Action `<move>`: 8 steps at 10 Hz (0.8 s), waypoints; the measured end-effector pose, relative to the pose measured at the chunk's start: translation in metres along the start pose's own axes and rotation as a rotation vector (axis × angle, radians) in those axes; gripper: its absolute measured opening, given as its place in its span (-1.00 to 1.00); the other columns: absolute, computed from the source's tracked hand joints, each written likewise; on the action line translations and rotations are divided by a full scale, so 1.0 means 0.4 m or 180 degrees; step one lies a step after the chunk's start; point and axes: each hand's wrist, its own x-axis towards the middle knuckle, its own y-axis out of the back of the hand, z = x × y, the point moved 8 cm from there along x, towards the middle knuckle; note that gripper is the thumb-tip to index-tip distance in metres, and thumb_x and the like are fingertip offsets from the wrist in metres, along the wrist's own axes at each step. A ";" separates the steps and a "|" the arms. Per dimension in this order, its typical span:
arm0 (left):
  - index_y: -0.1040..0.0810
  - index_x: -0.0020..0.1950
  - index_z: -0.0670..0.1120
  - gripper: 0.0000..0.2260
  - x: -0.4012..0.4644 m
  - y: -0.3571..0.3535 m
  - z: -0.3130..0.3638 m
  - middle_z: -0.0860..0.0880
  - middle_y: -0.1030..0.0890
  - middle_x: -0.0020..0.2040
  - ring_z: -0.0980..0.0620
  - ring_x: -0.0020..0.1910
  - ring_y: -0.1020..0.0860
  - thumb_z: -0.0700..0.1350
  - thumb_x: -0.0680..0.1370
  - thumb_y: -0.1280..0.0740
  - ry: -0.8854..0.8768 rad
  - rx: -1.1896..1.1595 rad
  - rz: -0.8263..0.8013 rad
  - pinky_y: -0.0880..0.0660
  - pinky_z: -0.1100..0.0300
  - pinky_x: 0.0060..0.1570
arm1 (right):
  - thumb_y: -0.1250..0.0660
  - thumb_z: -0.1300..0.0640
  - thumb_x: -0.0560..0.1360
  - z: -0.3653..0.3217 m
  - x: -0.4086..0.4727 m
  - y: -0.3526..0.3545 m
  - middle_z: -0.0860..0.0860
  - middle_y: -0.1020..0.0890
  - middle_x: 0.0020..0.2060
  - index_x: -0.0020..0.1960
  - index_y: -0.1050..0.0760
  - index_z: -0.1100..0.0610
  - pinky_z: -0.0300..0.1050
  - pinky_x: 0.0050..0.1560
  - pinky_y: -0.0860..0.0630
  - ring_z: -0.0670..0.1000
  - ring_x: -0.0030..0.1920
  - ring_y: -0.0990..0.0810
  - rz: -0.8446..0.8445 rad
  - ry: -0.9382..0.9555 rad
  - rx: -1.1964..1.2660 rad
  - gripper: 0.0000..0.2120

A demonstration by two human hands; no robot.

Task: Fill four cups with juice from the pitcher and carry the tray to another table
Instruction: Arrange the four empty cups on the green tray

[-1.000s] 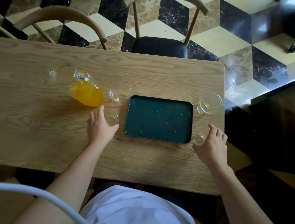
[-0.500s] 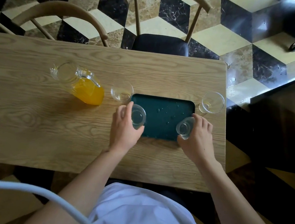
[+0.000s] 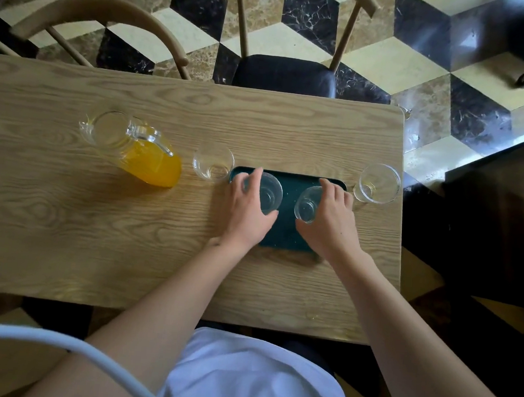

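A dark green tray [image 3: 284,232] lies on the wooden table [image 3: 93,231]. My left hand [image 3: 247,211] grips an empty clear cup [image 3: 270,194] over the tray's left half. My right hand [image 3: 331,218] grips another empty clear cup [image 3: 307,205] over the right half. A third empty cup [image 3: 212,167] stands on the table just left of the tray, and one more cup [image 3: 377,183] stands just right of it. A glass pitcher [image 3: 132,146] with orange juice sits further left. My hands hide much of the tray.
Two wooden chairs [image 3: 284,70] stand at the table's far side. The table's right edge [image 3: 400,210] is close to the right cup, with patterned floor beyond. A white cable [image 3: 82,353] crosses the lower left.
Both hands took a cup from the table beside the tray's near corners and carried it inward and away from me over the tray. The pitcher and the other two cups stayed put.
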 end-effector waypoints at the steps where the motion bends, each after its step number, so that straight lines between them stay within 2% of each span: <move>1: -0.23 0.57 -0.08 -0.16 0.038 -0.009 0.002 -0.20 -0.35 0.44 -0.21 0.41 -0.36 -0.06 0.39 -0.58 0.0024 0.0071 0.0025 -0.35 0.02 0.36 | -0.46 0.01 0.38 -0.012 0.047 0.001 0.06 -0.34 0.46 0.56 -0.13 0.16 0.09 0.31 -0.40 0.17 0.44 -0.24 -0.0048 0.0026 -0.0050 -0.14; 3: -0.17 0.59 -0.14 -0.11 0.104 -0.009 0.006 -0.21 -0.39 0.44 -0.23 0.43 -0.36 -0.09 0.39 -0.58 -0.0044 0.0128 0.0059 -0.32 -0.01 0.38 | -0.44 0.07 0.37 -0.021 0.123 0.007 0.06 -0.34 0.45 0.57 -0.11 0.14 0.14 0.32 -0.40 0.18 0.43 -0.24 -0.0130 0.0046 -0.0119 -0.13; 8: -0.11 0.62 -0.10 -0.10 0.139 -0.003 0.018 -0.19 -0.36 0.46 -0.22 0.42 -0.36 -0.09 0.42 -0.57 -0.0135 0.0150 -0.0149 -0.35 0.02 0.34 | -0.45 0.05 0.36 -0.035 0.183 -0.006 0.06 -0.33 0.46 0.57 -0.12 0.13 0.12 0.33 -0.39 0.18 0.44 -0.24 -0.0243 0.0122 -0.0142 -0.12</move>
